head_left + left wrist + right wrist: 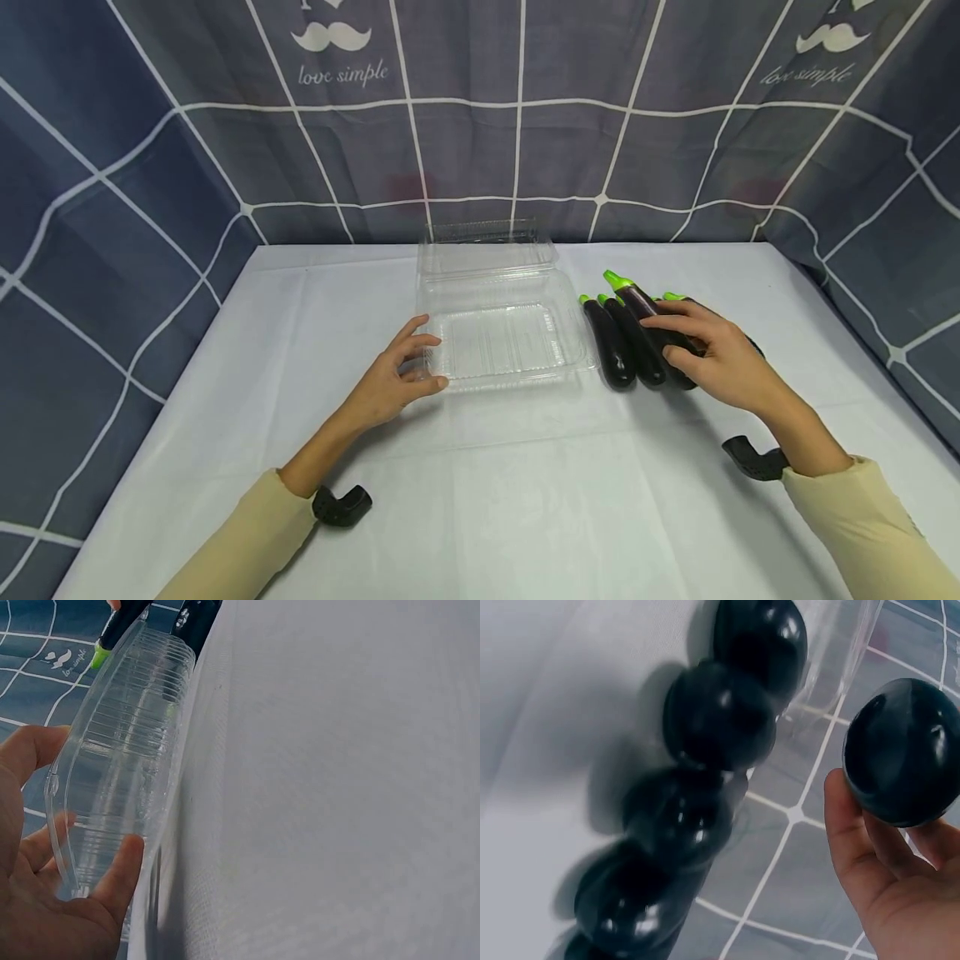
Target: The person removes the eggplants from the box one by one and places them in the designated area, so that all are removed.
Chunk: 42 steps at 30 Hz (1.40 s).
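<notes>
An unlidded, clear plastic clamshell box (495,340) lies on the table with its hinged lid (483,257) tipped back behind it. My left hand (390,385) holds the box's left end, fingers and thumb spread around the rim; in the left wrist view the thumb (120,877) lies along the near side. On the right, my right hand (723,358) grips a dark eggplant (636,300) with a bright green cap, raised above the others. That lifted eggplant (904,750) shows its rounded end in the right wrist view. Below it, several more eggplants (609,350) lie side by side, some partly hidden by the hand.
A white cloth (480,500) covers the table. Dark blue grid-patterned curtains (465,150) hang behind and at both sides. The leftmost eggplant lies close to the box's right edge. Each wrist carries a black camera mount (342,506).
</notes>
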Each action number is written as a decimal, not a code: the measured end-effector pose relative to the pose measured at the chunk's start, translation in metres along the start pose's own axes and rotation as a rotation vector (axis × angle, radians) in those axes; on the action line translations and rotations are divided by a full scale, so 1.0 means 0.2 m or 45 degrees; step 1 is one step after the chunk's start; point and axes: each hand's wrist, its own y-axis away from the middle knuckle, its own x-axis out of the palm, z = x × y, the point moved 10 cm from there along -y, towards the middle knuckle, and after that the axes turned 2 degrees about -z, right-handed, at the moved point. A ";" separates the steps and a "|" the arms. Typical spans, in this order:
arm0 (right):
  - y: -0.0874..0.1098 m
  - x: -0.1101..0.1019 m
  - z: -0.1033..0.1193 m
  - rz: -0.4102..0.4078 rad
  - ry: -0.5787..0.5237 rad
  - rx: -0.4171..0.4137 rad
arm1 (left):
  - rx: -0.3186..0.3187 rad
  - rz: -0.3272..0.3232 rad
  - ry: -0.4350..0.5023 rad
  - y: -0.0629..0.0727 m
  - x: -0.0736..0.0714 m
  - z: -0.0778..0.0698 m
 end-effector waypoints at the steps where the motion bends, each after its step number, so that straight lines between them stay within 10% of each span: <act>1: 0.00 -0.01 -0.01 -0.002 0.002 0.011 | -0.001 -0.001 0.000 0.00 0.00 0.00; 23: 0.21 -0.18 -0.25 -0.042 0.228 0.081 | 0.025 -0.001 -0.009 0.00 0.00 -0.01; 42: 0.15 -0.33 -0.48 0.092 0.336 0.241 | 0.015 -0.015 -0.028 0.00 0.00 -0.01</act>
